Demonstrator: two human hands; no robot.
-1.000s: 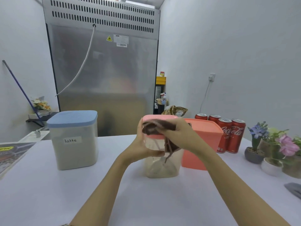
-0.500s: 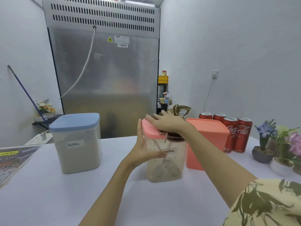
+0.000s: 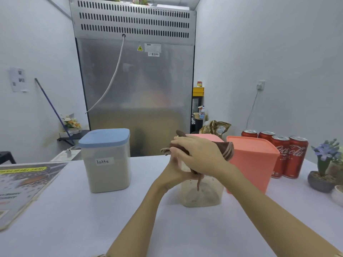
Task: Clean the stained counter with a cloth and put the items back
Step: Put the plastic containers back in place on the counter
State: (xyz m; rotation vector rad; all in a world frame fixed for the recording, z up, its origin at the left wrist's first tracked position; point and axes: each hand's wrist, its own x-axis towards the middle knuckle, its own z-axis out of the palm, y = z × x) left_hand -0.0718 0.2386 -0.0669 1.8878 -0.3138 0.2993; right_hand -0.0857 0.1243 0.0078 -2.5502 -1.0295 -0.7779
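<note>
A clear container with a pink lid (image 3: 202, 193) stands in the middle of the white counter (image 3: 92, 219). My right hand (image 3: 198, 154) holds a brown cloth (image 3: 227, 149) against its top and upper front, with a loose end dangling down the front. From the left, my left hand (image 3: 176, 173) holds the container's side. Most of the pink lid is hidden by the cloth and my right hand.
A blue-lidded container labelled "latte" (image 3: 106, 160) stands to the left. A solid pink container (image 3: 252, 162) is just right of the middle one, then several red cola cans (image 3: 289, 156) and small potted flowers (image 3: 323, 166). A printed board (image 3: 24, 184) lies at the left edge.
My right hand has come from lying flat on the lid to the front upper edge, dragging the brown cloth over the lid. My left hand stays on the container's side.
</note>
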